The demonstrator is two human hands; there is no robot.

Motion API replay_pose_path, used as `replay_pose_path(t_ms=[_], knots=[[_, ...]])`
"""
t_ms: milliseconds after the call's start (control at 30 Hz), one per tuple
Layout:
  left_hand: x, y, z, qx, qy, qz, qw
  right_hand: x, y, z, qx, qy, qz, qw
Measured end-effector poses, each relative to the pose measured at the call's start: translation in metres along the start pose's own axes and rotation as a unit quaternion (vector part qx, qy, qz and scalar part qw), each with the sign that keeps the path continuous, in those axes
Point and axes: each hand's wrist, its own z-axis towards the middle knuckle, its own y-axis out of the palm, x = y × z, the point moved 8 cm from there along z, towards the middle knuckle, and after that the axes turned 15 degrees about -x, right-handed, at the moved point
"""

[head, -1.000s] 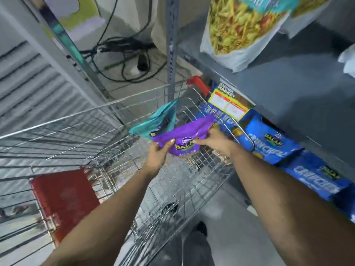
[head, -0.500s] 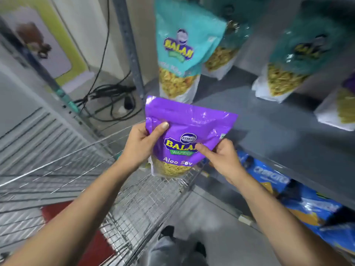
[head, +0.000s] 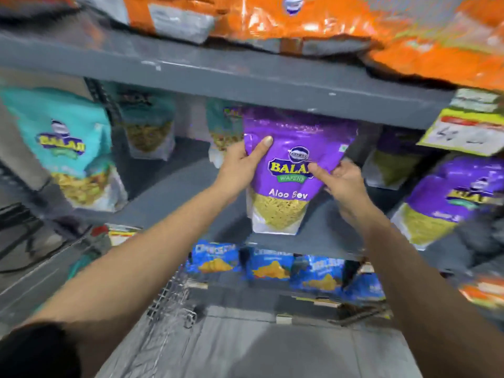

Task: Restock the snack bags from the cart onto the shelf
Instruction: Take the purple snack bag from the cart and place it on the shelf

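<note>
Upright, both hands (head: 240, 162) grip purple "Balaji Wafers Aloo Sev" bag (head: 289, 170).

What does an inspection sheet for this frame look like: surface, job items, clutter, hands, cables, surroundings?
Surface: grey middle shelf, bare patch left of centre.
Job's things: purple Aloo Sev bag, upright, its base at the shelf's front edge; wire cart below, contents not visible.
Clutter: handwritten price tag hanging from the upper shelf.
Hands: left hand has a grip on the bag's left edge; right hand on its right side.
Cables: dark cables at far left, blurred.
Surroundings: teal bags left, another purple bag right, orange bags above, blue bags below.
</note>
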Motion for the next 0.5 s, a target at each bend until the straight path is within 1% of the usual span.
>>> replay_pose_path(t_ms=[67,167,233,300,400,500], knots=[[-0.015,0.032,0.027,-0.008,-0.020,-0.032,0.999,0.010,-0.047,0.006,0.060,0.028,0.011,0.998],[-0.041,0.078,0.058,-0.014,-0.057,-0.068,0.996,0.024,-0.106,0.012,0.129,0.029,-0.002,0.991],[-0.050,0.088,0.065,-0.001,-0.065,-0.075,0.995,0.027,-0.118,0.014,0.154,0.015,-0.010,0.988],[-0.052,0.097,0.075,0.009,-0.055,-0.078,0.995,0.028,-0.130,0.021,0.180,0.000,-0.021,0.983],[-0.053,0.104,0.085,-0.004,-0.043,-0.079,0.996,0.028,-0.136,0.025,0.213,-0.021,-0.031,0.976],[-0.053,0.092,0.074,-0.031,-0.023,-0.085,0.996,0.027,-0.122,0.003,0.254,-0.077,-0.050,0.963]])
